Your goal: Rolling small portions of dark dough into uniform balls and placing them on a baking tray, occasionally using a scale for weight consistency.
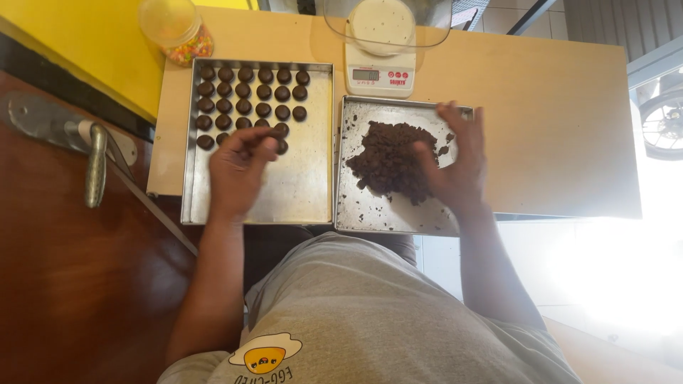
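Note:
My left hand (238, 167) hovers over the left steel tray (306, 185), fingertips pinched on a small dark brown ball at the end of the rows of dark balls (252, 96). My right hand (455, 167) rests in the right steel tray (363, 210), fingers spread against the right side of a heap of dark crumbly dough (390, 158). The balls fill the far left part of their tray in neat rows.
A white kitchen scale (380, 75) with a clear bowl (388, 25) on it stands behind the trays. A clear jar of coloured sprinkles (178, 32) sits at the far left corner. A metal door handle (96, 163) is on the brown door at left.

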